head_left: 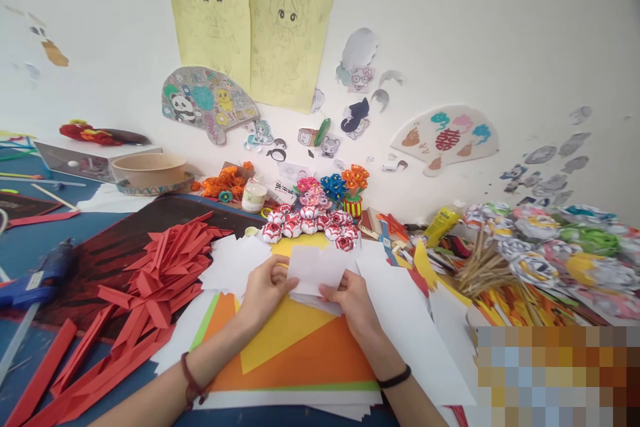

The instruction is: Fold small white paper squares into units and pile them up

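Both hands worked at mid-desk, pinching one small piece of white paper [316, 268]. Left hand [269, 285]: thumb on the near face at the lower left, fingers curled toward the back. Right hand [353, 297]: thumb and bent index finger closed on the lower right edge, other fingers folded in. Paper was raised above the yellow sheet [283, 330]; another white layer showed just below its lower edge. Could not tell whether the two layers were joined.

Edges: the yellow sheet lay over an orange sheet [310, 363], whose near side ended in green and white margins. Beyond these, a strip of blue desk [260, 417] showed along the bottom of the view.

Room for moving: left side bounded by heaped folded red strips [160, 280], near the left forearm; right side by large white sheets [400, 320], near the right wrist. Ahead, red-and-white paper flowers [305, 221] stood close beyond the fingertips. Widest gap was between the forearms, over the coloured sheets.
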A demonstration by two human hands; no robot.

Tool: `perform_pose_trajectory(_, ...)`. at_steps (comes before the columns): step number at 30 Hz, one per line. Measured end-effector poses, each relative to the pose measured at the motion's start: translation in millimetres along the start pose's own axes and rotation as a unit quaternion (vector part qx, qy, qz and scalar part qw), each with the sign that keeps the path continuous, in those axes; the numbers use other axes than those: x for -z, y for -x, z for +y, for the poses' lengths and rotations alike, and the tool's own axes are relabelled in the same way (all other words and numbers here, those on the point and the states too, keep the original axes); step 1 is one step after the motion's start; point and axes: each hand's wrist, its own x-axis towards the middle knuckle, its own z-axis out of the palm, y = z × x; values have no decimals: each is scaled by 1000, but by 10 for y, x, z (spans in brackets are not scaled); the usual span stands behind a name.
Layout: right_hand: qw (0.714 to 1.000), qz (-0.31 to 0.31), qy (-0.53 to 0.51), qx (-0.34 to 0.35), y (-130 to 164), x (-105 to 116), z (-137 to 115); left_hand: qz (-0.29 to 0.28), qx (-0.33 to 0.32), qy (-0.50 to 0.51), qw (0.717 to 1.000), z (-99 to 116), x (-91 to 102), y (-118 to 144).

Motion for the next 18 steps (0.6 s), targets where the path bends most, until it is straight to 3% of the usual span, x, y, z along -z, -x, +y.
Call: perform_pose_trajectory(18,999,29,-11,-17,9,-12,7,2,16,18,1000,24,-5,12)
